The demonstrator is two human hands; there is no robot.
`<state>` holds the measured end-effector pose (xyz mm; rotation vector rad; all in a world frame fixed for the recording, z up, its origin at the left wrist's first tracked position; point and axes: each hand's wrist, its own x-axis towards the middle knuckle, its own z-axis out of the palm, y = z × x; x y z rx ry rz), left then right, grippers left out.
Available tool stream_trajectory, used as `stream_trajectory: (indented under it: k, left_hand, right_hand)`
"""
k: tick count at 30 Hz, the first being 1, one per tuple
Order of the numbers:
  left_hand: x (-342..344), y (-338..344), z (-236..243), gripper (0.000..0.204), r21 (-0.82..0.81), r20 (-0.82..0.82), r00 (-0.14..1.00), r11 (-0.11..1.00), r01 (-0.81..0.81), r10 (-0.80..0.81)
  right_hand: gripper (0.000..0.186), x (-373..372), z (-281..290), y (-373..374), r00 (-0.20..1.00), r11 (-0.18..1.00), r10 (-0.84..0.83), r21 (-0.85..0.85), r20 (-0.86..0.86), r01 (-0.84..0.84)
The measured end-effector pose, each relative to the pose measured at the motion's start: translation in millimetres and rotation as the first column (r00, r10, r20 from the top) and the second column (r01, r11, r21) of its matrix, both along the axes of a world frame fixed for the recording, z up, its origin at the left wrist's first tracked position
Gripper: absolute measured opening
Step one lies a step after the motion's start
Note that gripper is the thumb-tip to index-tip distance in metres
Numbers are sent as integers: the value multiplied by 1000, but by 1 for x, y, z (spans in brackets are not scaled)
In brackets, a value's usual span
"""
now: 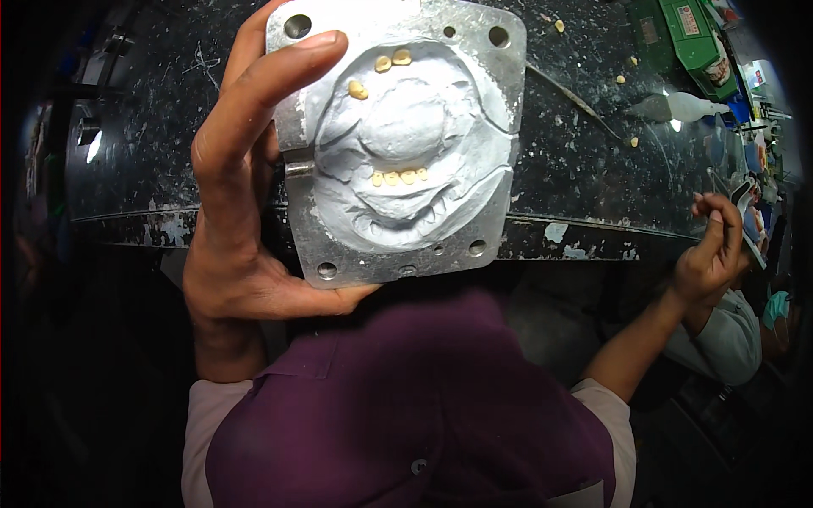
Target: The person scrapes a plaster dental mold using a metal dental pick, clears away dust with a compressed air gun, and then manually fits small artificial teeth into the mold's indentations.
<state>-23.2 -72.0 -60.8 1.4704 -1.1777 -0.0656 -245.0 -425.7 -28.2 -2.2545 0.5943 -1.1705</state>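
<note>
The left hand (pixel 246 169) grasps a squarish metal flask (pixel 500 229) in front of the chest, above the near edge of the dark desk (pixel 152 169), with one finger laid over its upper left face and the thumb along its lower edge. The right hand (pixel 711 254) is raised well apart to the right, fingers curled; near the distorted rim, I cannot tell whether anything sits between its fingertips. The flask looks rigid and fairly heavy for one hand, its bare metal perhaps a little slick. The white plaster (pixel 402 118) filling it is probably brittle and chips under pressure, so the metal rim and holed corners are the places to grip, clear of the moulded ridges. Set in that plaster are yellowish teeth: a front row (pixel 400 178) of four, a pair (pixel 392 60) near the top and a single tooth (pixel 358 90) at upper left, all small and likely easy to dislodge. Farther right, a green box (pixel 684 38) has a bottle (pixel 719 73) at its near end, apparently inside, contents unclear.
</note>
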Motion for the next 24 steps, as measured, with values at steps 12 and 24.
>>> stream_trajectory:
  k: [12, 24]
  left_hand:
    - [4, -8, -1, 134, -28, -35, 999, 999, 14, -15]
    - [-6, -13, 1, 126, -70, -162, 986, 997, 14, -26]
  right_hand:
    - [21, -15, 0, -12, 997, 997, 25, 77, 70, -30]
    - [7, 0, -2, -5, 983, 994, 65, 76, 174, -80]
